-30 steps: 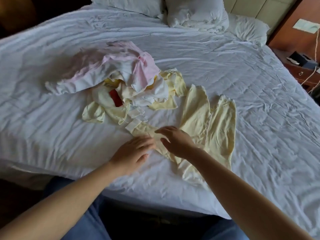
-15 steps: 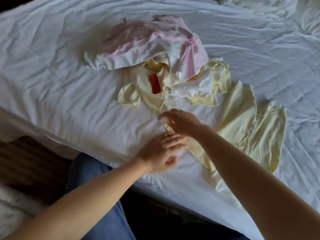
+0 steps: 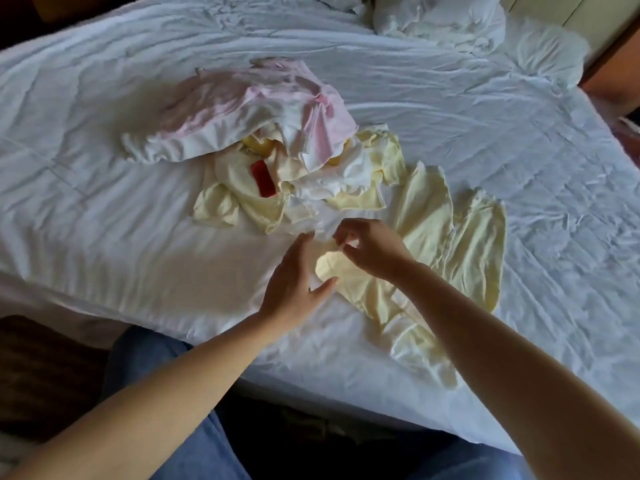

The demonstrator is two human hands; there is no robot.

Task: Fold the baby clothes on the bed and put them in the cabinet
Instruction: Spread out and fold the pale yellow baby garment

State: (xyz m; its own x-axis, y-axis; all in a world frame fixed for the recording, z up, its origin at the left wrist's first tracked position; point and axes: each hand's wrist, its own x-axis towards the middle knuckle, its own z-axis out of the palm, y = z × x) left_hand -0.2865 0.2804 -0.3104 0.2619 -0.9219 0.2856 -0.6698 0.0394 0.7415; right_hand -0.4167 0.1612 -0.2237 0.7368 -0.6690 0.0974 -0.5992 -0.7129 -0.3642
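Observation:
A pale yellow baby garment (image 3: 446, 237) lies spread on the white bed (image 3: 104, 220) near its front edge. My right hand (image 3: 374, 249) pinches a corner of this yellow cloth and lifts it a little. My left hand (image 3: 294, 282) hovers just left of it with straight, spread fingers, thumb near the folded edge. Behind them sits a heap of baby clothes (image 3: 277, 140): pink and white pieces on top, yellow ones with a red tag (image 3: 264, 178) below.
White pillows (image 3: 440, 19) lie at the head of the bed, far right. A wooden edge (image 3: 609, 64) shows at the right border. My knees in blue jeans (image 3: 194, 455) are against the bed's front edge. Dark floor lies at the left.
My right hand has gone from lying flat on the yellow garment to pinching and raising its corner. My left hand has lifted and opened beside it. The camera has shifted.

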